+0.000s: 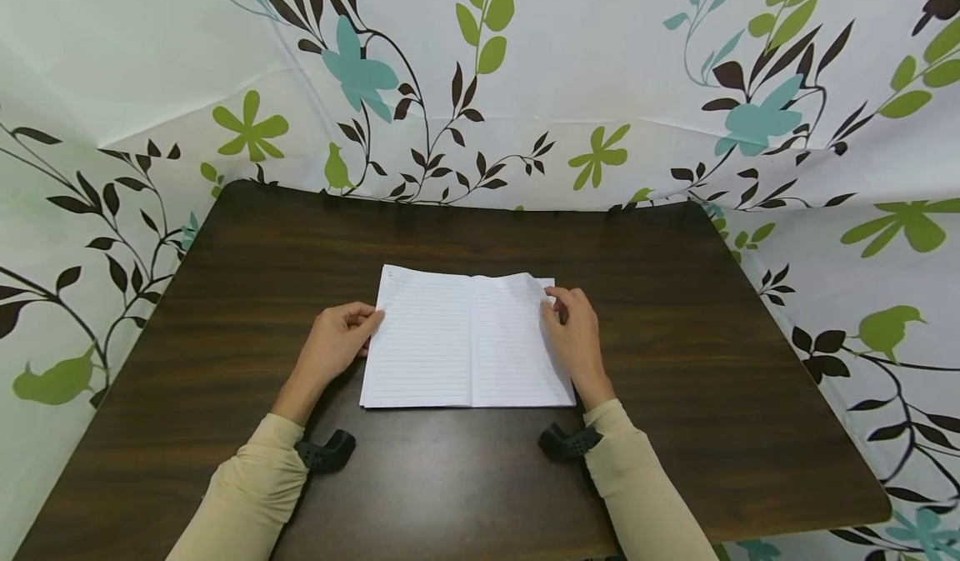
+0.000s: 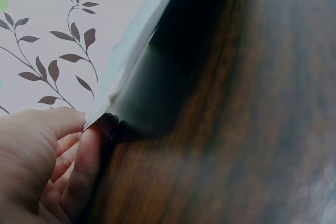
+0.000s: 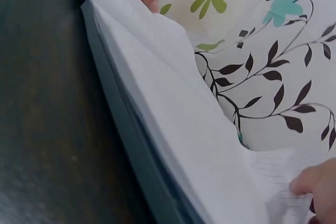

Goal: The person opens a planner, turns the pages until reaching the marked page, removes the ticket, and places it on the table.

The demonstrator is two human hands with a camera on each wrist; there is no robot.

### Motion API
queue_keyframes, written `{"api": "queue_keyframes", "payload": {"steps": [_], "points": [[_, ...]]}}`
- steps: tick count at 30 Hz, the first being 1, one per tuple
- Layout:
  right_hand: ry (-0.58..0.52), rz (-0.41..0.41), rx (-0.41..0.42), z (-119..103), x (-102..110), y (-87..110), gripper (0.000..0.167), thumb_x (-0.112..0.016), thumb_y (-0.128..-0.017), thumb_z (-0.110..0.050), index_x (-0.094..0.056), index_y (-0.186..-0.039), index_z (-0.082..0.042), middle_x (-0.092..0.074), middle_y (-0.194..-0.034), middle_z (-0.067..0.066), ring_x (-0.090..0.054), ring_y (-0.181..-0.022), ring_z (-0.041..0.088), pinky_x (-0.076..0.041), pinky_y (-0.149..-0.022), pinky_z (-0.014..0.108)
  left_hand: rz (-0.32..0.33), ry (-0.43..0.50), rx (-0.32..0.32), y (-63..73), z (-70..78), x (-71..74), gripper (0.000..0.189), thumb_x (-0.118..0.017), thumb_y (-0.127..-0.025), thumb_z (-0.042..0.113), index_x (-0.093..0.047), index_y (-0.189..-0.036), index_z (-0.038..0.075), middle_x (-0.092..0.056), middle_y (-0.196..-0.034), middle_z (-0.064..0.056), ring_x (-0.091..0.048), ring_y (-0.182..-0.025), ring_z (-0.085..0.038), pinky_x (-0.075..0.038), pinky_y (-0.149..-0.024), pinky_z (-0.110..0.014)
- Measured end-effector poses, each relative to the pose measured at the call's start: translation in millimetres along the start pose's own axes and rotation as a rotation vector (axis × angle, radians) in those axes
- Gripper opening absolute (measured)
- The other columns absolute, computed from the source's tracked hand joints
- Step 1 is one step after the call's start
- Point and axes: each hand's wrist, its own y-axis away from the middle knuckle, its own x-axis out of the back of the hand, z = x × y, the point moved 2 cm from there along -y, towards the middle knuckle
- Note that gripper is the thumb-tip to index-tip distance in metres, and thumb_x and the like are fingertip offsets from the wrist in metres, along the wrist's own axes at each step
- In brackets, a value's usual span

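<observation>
An open notebook (image 1: 423,340) with blank lined pages lies on the table, its centre fold running toward me. At its left edge my left hand (image 1: 337,340) pinches the pages and cover between thumb and fingers; the left wrist view shows the dark underside (image 2: 157,87) of the notebook tilted up off the table there. My right hand (image 1: 577,332) is at the upper right edge and pinches a right-hand page (image 1: 513,340) between thumb and curled fingers. That page bows upward near its top corner, with another sheet showing beneath it.
The dark wood-grain table (image 1: 660,428) reaches to a patterned curtain (image 1: 570,61) of leaves, birds and flowers at the back and sides. On each wrist sits a black camera band (image 1: 326,453).
</observation>
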Motion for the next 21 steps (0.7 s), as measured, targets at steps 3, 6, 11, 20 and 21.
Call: {"api": "queue_keyframes", "payload": {"steps": [3, 6, 11, 20, 21], "points": [[0.053, -0.072, 0.058, -3.5, -0.1, 2.8, 0.026, -0.069, -0.098, -0.014, -0.073, -0.119, 0.002, -0.062, -0.114, 0.017, -0.053, -0.101, 0.031, -0.044, -0.085, 0.04, 0.0, 0.003, -0.006, 0.0, -0.4, -0.3, 0.035, -0.063, -0.105, 0.029, -0.073, -0.119, -0.002, -0.075, -0.089, -0.014, -0.061, -0.061, -0.011, -0.052, -0.055, -0.024], [0.105, -0.178, 0.138, -9.8, 1.6, 7.8, 0.033, -0.07, -0.1, -0.019, -0.071, -0.125, 0.001, -0.063, -0.133, 0.015, -0.056, -0.121, 0.033, -0.049, -0.101, 0.048, 0.003, 0.004, -0.01, -0.3, -0.9, 0.2, 0.034, -0.064, -0.105, 0.028, -0.073, -0.119, -0.002, -0.075, -0.09, -0.015, -0.061, -0.061, -0.011, -0.052, -0.055, -0.024], [0.17, -0.397, 0.274, -24.2, 8.7, 19.1, 0.055, -0.069, -0.101, -0.027, -0.054, -0.152, -0.01, -0.053, -0.156, 0.011, -0.049, -0.146, 0.032, -0.041, -0.119, 0.055, 0.002, 0.002, -0.01, -0.4, -0.6, 0.5, 0.035, -0.063, -0.105, 0.029, -0.072, -0.12, -0.002, -0.075, -0.089, -0.014, -0.061, -0.061, -0.01, -0.051, -0.055, -0.025], [0.04, -0.747, 0.339, -48.8, 24.1, 44.4, 0.09, -0.074, -0.097, -0.037, -0.021, -0.168, -0.021, -0.011, -0.177, 0.007, -0.016, -0.163, 0.029, -0.025, -0.127, 0.059, 0.003, 0.006, -0.011, -1.0, -2.9, 0.5, 0.034, -0.063, -0.105, 0.029, -0.073, -0.119, -0.002, -0.076, -0.092, -0.015, -0.062, -0.062, -0.012, -0.054, -0.056, -0.025], [0.026, -0.766, 0.344, -51.1, 24.9, 47.1, 0.092, -0.074, -0.096, -0.038, -0.018, -0.168, -0.024, -0.007, -0.177, 0.006, -0.012, -0.164, 0.029, -0.023, -0.127, 0.06, 0.003, 0.005, -0.011, -1.0, -3.4, 0.3, 0.035, -0.064, -0.105, 0.029, -0.073, -0.119, -0.002, -0.076, -0.091, -0.015, -0.062, -0.061, -0.012, -0.053, -0.056, -0.025]]}}
